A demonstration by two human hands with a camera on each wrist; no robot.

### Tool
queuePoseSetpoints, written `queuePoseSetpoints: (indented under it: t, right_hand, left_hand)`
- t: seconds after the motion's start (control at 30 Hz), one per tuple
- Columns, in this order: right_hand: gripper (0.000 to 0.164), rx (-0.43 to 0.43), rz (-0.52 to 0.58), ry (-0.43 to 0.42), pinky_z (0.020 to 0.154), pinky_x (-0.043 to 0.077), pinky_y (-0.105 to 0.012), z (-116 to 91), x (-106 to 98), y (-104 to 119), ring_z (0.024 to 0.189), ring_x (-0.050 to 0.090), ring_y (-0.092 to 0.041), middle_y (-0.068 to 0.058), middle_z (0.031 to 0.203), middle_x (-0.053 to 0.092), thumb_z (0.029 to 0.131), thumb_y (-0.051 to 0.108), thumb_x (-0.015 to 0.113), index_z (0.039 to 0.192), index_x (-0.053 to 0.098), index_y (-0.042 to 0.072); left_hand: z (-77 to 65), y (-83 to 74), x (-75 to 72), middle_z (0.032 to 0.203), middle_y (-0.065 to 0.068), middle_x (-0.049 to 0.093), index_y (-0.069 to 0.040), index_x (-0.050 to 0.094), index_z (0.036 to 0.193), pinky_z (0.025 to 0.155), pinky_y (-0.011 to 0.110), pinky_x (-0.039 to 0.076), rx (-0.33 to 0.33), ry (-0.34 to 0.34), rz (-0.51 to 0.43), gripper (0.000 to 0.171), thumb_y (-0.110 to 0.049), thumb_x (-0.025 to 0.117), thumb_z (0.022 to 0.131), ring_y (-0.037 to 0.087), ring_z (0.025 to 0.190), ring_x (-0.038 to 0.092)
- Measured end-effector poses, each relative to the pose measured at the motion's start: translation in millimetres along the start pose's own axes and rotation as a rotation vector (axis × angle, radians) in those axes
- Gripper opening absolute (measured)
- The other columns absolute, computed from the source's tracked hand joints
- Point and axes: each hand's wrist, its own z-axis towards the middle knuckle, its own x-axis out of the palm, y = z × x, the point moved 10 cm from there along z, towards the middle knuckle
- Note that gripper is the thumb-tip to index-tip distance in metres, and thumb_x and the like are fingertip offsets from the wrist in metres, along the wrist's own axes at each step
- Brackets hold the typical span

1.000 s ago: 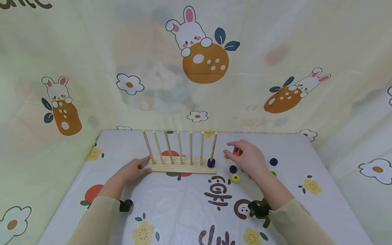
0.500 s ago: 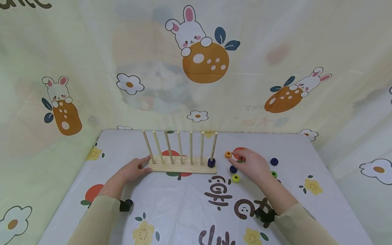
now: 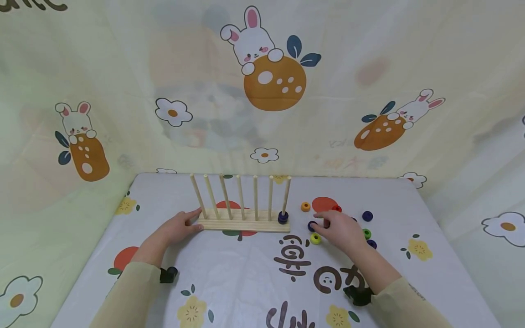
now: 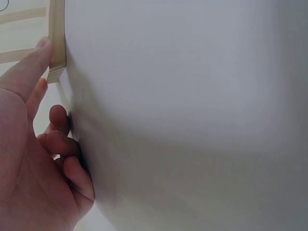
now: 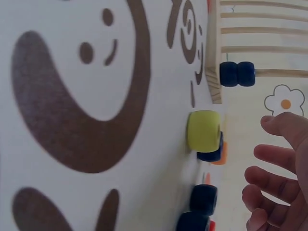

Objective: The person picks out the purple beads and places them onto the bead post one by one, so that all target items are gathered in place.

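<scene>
A wooden peg rack [image 3: 242, 225] with a row of upright pegs stands on the table. My left hand [image 3: 176, 228] pinches its left end, thumb in front and a finger behind; the thumb [image 4: 29, 72] lies against the wood in the left wrist view. Two dark blue beads [image 5: 237, 74] are stacked on the rightmost peg. My right hand [image 3: 339, 230] is over the loose beads, thumb and fingers apart. Its thumb tip overlaps a dark blue bead [image 3: 311, 226] in the head view. Right in front of that lies a yellow-green bead [image 3: 315, 238].
An orange bead [image 3: 305, 207] lies right of the rack, and a red bead [image 3: 337, 208] behind my right hand. Farther right are a dark blue bead [image 3: 367, 216], a green bead [image 3: 367, 233] and another dark blue bead [image 3: 372, 244]. A printed cloth [image 3: 238, 278] covers the table.
My right hand has come nearer to me, from beside the orange bead to the dark blue bead. The orange and red beads now show fully or more clearly. My left hand stays put.
</scene>
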Motion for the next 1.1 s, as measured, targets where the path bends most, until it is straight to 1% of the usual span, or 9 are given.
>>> queuePoseSetpoints:
  t: [0.37, 0.47, 0.6, 0.7, 0.87, 1.0, 1.1]
  right_hand:
    - [0.041, 0.061, -0.028, 0.044, 0.062, 0.045, -0.033, 3.5, 12.8, -8.4, 0.075, 0.054, -0.017, 0.002, 0.081, 0.062, 0.089, 0.039, 0.073, 0.121, 0.071, 0.014]
    - [0.041, 0.074, -0.034, 0.054, 0.064, 0.048, -0.035, 5.2, 15.2, -9.9, 0.076, 0.056, -0.018, 0.001, 0.084, 0.065, 0.089, 0.039, 0.073, 0.121, 0.071, 0.013]
    - [0.043, 0.098, -0.044, 0.069, 0.071, 0.051, -0.042, 8.1, 19.4, -13.0, 0.084, 0.060, -0.022, -0.005, 0.098, 0.069, 0.088, 0.041, 0.073, 0.122, 0.071, 0.014]
    - [0.047, 0.120, -0.046, 0.085, 0.075, 0.052, -0.046, 10.1, 23.3, -16.0, 0.090, 0.061, -0.027, -0.010, 0.109, 0.069, 0.088, 0.043, 0.072, 0.123, 0.070, 0.013]
    - [0.051, 0.147, -0.043, 0.108, 0.079, 0.052, -0.050, 12.1, 30.3, -20.4, 0.095, 0.062, -0.030, -0.014, 0.116, 0.067, 0.088, 0.044, 0.072, 0.125, 0.068, 0.010]
    - [0.053, 0.169, -0.038, 0.120, 0.079, 0.052, -0.050, 12.6, 33.7, -22.2, 0.095, 0.062, -0.031, -0.015, 0.117, 0.067, 0.087, 0.045, 0.073, 0.126, 0.067, 0.009]
    - [0.053, 0.178, -0.034, 0.122, 0.079, 0.052, -0.049, 13.2, 34.6, -22.2, 0.093, 0.061, -0.030, -0.016, 0.116, 0.067, 0.087, 0.044, 0.073, 0.126, 0.067, 0.008]
  left_hand:
    - [0.6, -0.3, 0.3, 0.126, 0.018, 0.050, -0.032, 0.030, 0.156, 0.101, 0.064, 0.036, 0.001, -0.001, -0.011, 0.079, -0.052, 0.067, 0.090, 0.035, 0.115, 0.048]
    - [1.6, 0.2, 0.6, 0.121, 0.016, 0.050, -0.032, 0.030, 0.156, 0.099, 0.063, 0.038, 0.002, -0.002, -0.007, 0.079, -0.052, 0.067, 0.090, 0.034, 0.111, 0.049]
    - [3.3, 1.6, 0.8, 0.113, 0.014, 0.050, -0.032, 0.030, 0.156, 0.097, 0.061, 0.040, 0.003, -0.004, 0.000, 0.079, -0.053, 0.067, 0.089, 0.032, 0.104, 0.049]
    - [4.6, 2.6, 0.9, 0.114, 0.013, 0.050, -0.033, 0.030, 0.156, 0.097, 0.061, 0.040, 0.001, -0.007, -0.001, 0.079, -0.053, 0.067, 0.089, 0.031, 0.104, 0.048]
    - [4.9, 3.4, 1.8, 0.120, 0.016, 0.051, -0.032, 0.031, 0.156, 0.099, 0.063, 0.038, -0.003, -0.006, -0.005, 0.078, -0.052, 0.067, 0.090, 0.033, 0.109, 0.049]
    - [4.2, 4.2, 2.2, 0.127, 0.018, 0.050, -0.032, 0.030, 0.156, 0.100, 0.066, 0.035, -0.008, -0.008, -0.001, 0.078, -0.051, 0.067, 0.090, 0.037, 0.118, 0.048]
    - [3.6, 4.6, 2.0, 0.130, 0.020, 0.049, -0.032, 0.030, 0.156, 0.101, 0.066, 0.035, -0.010, -0.009, 0.001, 0.077, -0.051, 0.067, 0.090, 0.039, 0.122, 0.047]
